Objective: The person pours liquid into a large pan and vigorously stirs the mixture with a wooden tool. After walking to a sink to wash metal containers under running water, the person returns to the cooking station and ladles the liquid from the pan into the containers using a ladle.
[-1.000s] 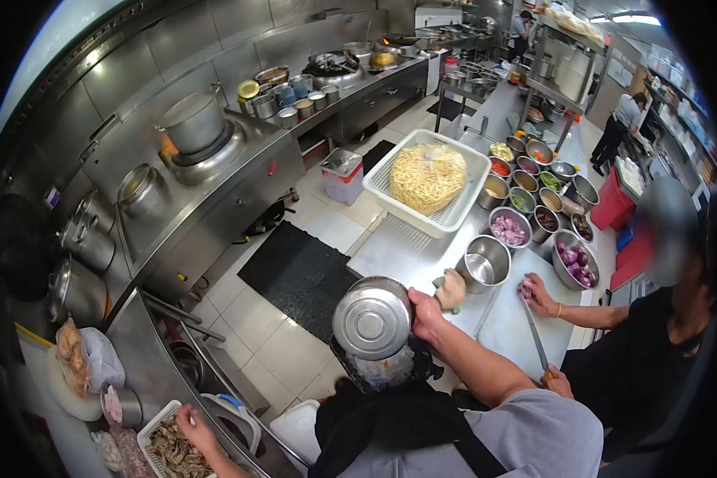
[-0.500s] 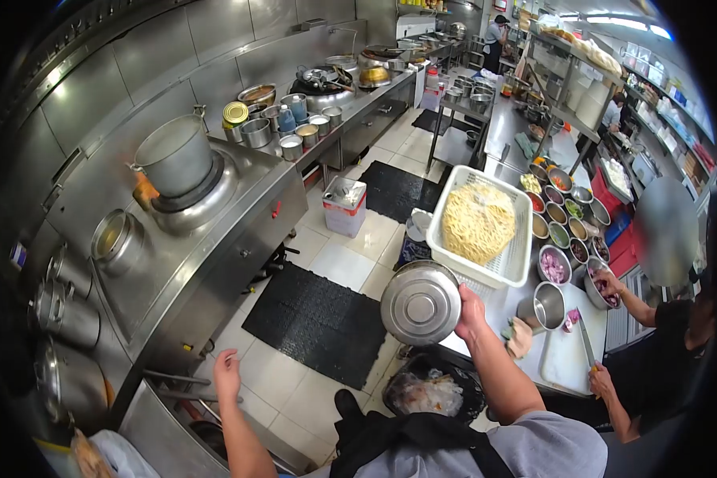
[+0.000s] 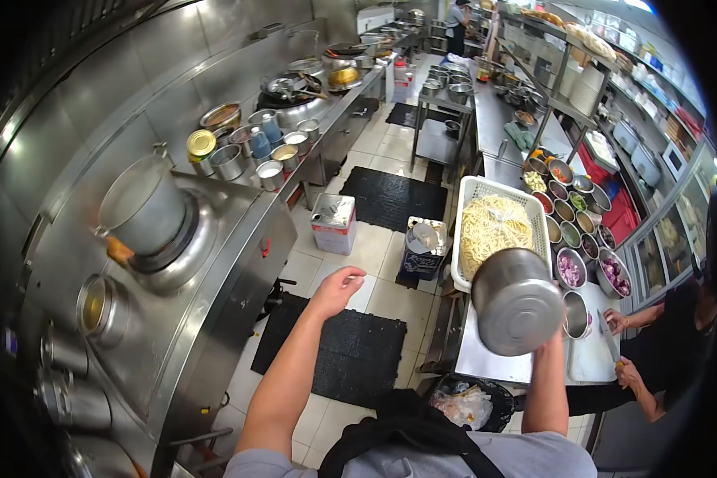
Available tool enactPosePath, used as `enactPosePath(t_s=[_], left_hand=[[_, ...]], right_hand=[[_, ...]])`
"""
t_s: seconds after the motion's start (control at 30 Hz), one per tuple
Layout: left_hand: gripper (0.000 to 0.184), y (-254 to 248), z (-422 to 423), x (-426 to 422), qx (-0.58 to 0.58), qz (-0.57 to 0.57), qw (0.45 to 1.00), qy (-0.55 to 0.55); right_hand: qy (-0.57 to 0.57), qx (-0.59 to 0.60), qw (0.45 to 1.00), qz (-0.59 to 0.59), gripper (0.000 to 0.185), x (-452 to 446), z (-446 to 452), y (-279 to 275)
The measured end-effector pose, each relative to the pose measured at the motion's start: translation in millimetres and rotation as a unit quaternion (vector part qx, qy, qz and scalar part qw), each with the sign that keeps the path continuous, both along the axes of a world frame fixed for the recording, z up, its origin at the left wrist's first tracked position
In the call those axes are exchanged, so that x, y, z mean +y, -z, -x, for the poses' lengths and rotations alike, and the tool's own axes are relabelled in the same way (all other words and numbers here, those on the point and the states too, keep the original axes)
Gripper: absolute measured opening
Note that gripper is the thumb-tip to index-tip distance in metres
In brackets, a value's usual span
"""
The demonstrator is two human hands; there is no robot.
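My right hand (image 3: 553, 341) grips a deep steel pot (image 3: 511, 299) at its side. The pot is tilted with its base toward me and its mouth turned away, so its inside is hidden. It is over the near edge of a white plastic basket (image 3: 457, 248) on the counter. Inside the basket lies a heap of pale yellow strips (image 3: 495, 229); I cannot tell whether they are noodles or cut potato. My left hand (image 3: 338, 291) is held out above the floor, fingers loosely extended, with nothing in it.
At the right a co-worker's hands hold a knife (image 3: 611, 341) over a white board (image 3: 591, 358). Bowls of chopped vegetables (image 3: 570, 268) crowd the counter. A large pot (image 3: 145, 205) sits on the left stove. Tins (image 3: 334, 223), floor mats (image 3: 358, 358) and a lined bin (image 3: 466, 405) are on the floor.
My right hand has moved the pot rightward to the basket's near edge and tilted it. My left hand has risen forward and right. The co-worker's far hand has left the onion bowl for the board.
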State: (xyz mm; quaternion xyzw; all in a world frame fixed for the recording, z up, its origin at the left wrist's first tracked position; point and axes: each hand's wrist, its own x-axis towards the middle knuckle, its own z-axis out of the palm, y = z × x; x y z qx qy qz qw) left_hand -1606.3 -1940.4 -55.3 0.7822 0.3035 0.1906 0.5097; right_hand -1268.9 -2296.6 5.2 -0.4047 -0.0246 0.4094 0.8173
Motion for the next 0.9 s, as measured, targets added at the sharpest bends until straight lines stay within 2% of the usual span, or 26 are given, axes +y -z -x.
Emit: enactPosePath(t_s=[0.1, 0.2, 0.23, 0.27, 0.3, 0.33, 0.37, 0.4, 0.43, 0.47, 0.53, 0.6, 0.63, 0.67, 0.7, 0.73, 0.77, 0.8, 0.87, 0.9], left_hand=[[0.031, 30.1, -31.1, 50.8, 0.01, -0.014, 0.998, 0.06], [0.032, 120.8, -1.8, 110.4, 0.167, -0.088, 0.982, 0.017], [0.034, 156.6, 19.7, 125.8, 0.232, -0.062, 0.971, -0.023], [0.035, 194.2, 48.7, 135.6, 0.181, -0.052, 0.98, -0.063], [0.034, 233.2, 80.6, 142.5, 0.201, 0.049, 0.973, -0.101], [0.032, 243.4, 111.1, 140.6, 0.242, 0.179, 0.941, -0.156], [0.028, 226.6, 132.2, 134.3, 0.265, 0.3, 0.891, -0.211], [0.026, 237.8, 164.7, 141.9, 0.33, 0.318, 0.873, -0.164], [0.025, 234.8, 186.3, 139.0, 0.258, 0.367, 0.864, -0.231], [0.024, 219.2, 194.9, 148.4, 0.34, 0.328, 0.851, -0.229], [0.023, 206.1, 199.0, 173.8, 0.328, 0.378, 0.783, -0.369], [0.024, 212.8, 185.0, 228.2, 0.314, 0.393, 0.77, -0.393], [0.026, 218.3, 181.3, 251.5, 0.303, 0.408, 0.753, -0.418], [0.026, 225.5, 160.5, 284.0, 0.258, 0.431, 0.756, -0.42], [0.025, 240.3, 135.5, 315.0, 0.231, 0.409, 0.78, -0.414], [0.021, 230.9, 87.6, 354.9, 0.228, 0.418, 0.788, -0.391], [0.015, 219.7, 42.4, 397.7, 0.177, 0.43, 0.835, -0.293], [0.016, 246.7, 1.6, 447.0, 0.182, 0.4, 0.867, -0.233], [0.025, 235.4, -117.4, 529.5, 0.203, 0.245, 0.936, -0.148], [0.027, 235.2, -171.8, 579.2, 0.235, 0.187, 0.952, -0.063]], right_hand=[[0.002, 0.001, 1.0, -0.016, 0.031, 18.0, -11.8, -33.5], [0.009, 0.005, 1.0, -0.018, 0.029, 77.3, -32.2, -37.8], [0.005, 0.014, 1.0, -0.021, 0.029, 106.8, -39.1, -37.7], [-0.002, 0.032, 0.999, -0.023, 0.028, 136.3, -42.9, -32.6], [-0.001, 0.048, 0.999, -0.023, 0.028, 169.4, -48.2, -27.6], [0.001, 0.062, 0.998, -0.022, 0.027, 203.3, -52.7, -23.6], [0.009, 0.067, 0.998, -0.019, 0.027, 238.1, -59.3, -16.8], [0.017, 0.06, 0.998, -0.016, 0.026, 273.4, -69.6, -12.9], [0.044, -0.054, 0.997, 0.011, 0.024, 301.0, -115.8, 43.5], [0.042, -0.095, 0.995, 0.002, 0.023, 335.1, -124.7, 36.3], [0.042, -0.139, 0.989, -0.008, 0.023, 405.6, -150.3, 13.9], [0.138, -0.123, 0.981, 0.065, 0.024, 467.5, -183.8, 1.4], [0.126, -0.128, 0.981, 0.067, 0.025, 488.4, -203.5, -3.5], [0.12, -0.142, 0.981, 0.058, 0.026, 502.3, -229.5, 1.5], [0.117, -0.152, 0.98, 0.043, 0.026, 517.1, -251.3, 6.0], [0.155, -0.133, 0.978, 0.044, 0.027, 536.0, -267.0, 5.4], [0.19, -0.116, 0.974, 0.051, 0.028, 551.4, -280.9, 6.9], [0.203, -0.119, 0.97, 0.062, 0.034, 564.9, -289.7, 2.9], [0.218, -0.12, 0.967, 0.053, 0.036, 581.7, -343.2, 26.1], [0.227, -0.12, 0.966, 0.032, 0.039, 593.6, -368.3, 36.9]])
